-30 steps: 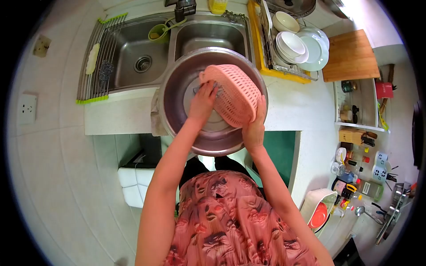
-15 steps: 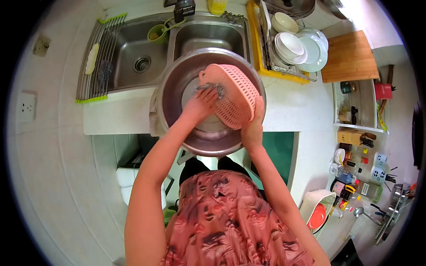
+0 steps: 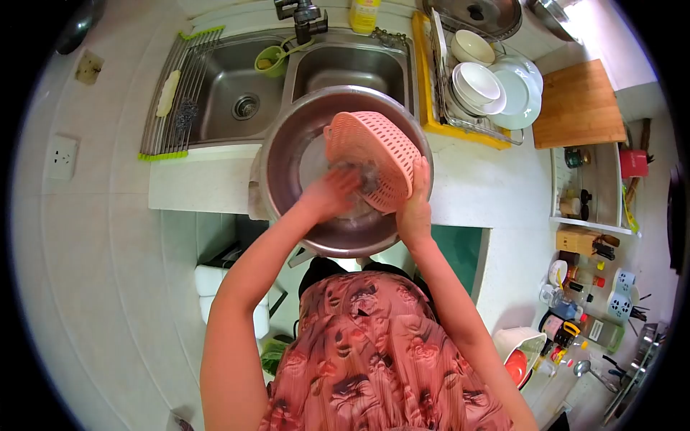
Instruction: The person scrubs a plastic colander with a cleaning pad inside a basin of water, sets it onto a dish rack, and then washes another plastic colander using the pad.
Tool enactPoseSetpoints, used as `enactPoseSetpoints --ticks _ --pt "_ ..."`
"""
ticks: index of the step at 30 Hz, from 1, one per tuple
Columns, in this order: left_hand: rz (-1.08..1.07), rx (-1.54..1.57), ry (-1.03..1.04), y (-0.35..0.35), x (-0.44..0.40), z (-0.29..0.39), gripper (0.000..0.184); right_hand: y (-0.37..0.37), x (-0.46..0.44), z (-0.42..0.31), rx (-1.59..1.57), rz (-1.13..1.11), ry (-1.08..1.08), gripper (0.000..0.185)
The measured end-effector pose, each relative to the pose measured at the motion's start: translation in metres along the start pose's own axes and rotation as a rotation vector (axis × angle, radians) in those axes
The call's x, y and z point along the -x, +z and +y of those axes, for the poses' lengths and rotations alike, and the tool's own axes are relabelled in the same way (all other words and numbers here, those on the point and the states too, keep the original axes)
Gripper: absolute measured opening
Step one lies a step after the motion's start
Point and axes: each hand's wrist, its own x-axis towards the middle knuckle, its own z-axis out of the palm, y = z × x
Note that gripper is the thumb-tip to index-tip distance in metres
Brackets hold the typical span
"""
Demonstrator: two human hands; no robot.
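A pink perforated plastic basket is tilted on its side within a large round metal basin. My right hand grips its rim from the right, fingers along the outer edge. Against the inside of the basket, my left hand presses a grey steel wool scrubber. Motion blurs those fingers and the scrubber. The basin rests on the counter's front edge, overlapping the double sink.
Behind the basin lie the sink and faucet. A green cup sits on the divider. On the left is a roll-up rack bearing another scrubber. At right stand a dish rack with bowls and a wooden board.
My left hand and the scrubber have slid toward me along the basket's inside. My right hand keeps its hold on the rim. The whole view has shifted slightly.
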Motion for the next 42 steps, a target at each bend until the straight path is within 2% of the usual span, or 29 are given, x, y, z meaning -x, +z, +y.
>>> enactPoseSetpoints --ticks 3,6,9,10,13,16,19,22,25,28,32,34,37,40,42 --pt "0.129 -0.119 -0.183 0.000 0.001 -0.006 0.060 -0.004 -0.006 -0.006 0.005 -0.007 0.015 0.076" --pt "0.142 0.259 -0.151 0.012 0.001 0.035 0.058 -0.003 -0.014 -0.013 0.000 0.000 0.044 0.074" --pt "0.158 0.313 -0.117 0.001 0.011 0.065 0.052 -0.010 -0.017 -0.017 -0.081 -0.007 0.118 0.072" --pt "0.149 0.269 -0.165 -0.013 0.013 0.065 0.048 -0.007 -0.017 -0.010 -0.091 0.018 0.137 0.073" --pt "0.158 0.510 -0.415 -0.016 0.020 0.048 0.048 -0.008 -0.019 -0.011 -0.185 0.048 0.196 0.074" --pt "0.433 0.971 -0.665 -0.006 0.016 0.055 0.039 -0.013 -0.015 -0.018 -0.239 0.046 0.202 0.074" --pt "0.815 1.394 -0.955 -0.005 -0.008 0.073 0.040 -0.011 -0.011 -0.029 -0.284 0.060 0.171 0.074" --pt "0.871 1.695 -1.022 -0.007 -0.026 0.075 0.045 -0.006 -0.008 -0.041 -0.227 0.125 0.112 0.072" --pt "0.631 1.621 -1.173 0.003 -0.033 0.080 0.051 -0.005 -0.007 -0.055 -0.175 0.144 0.088 0.073" --pt "0.703 1.178 -1.021 0.014 -0.033 0.069 0.057 -0.010 -0.004 -0.052 -0.296 0.131 0.103 0.075" --pt "0.802 1.135 -0.994 -0.016 -0.020 0.036 0.060 -0.037 -0.005 -0.052 -0.299 0.010 0.138 0.076" --pt "0.870 1.086 -0.968 -0.019 -0.018 0.020 0.060 -0.042 -0.005 -0.059 -0.279 0.023 0.124 0.076" --pt "0.858 1.092 -0.990 -0.015 -0.027 0.034 0.052 -0.037 -0.007 -0.067 -0.283 0.099 0.105 0.075" --pt "0.809 1.264 -0.895 -0.011 -0.032 0.074 0.050 -0.031 -0.011 -0.060 -0.330 0.150 0.093 0.075" --pt "0.761 1.252 -0.926 -0.012 -0.032 0.070 0.055 -0.031 -0.009 -0.057 -0.288 0.135 0.092 0.075"
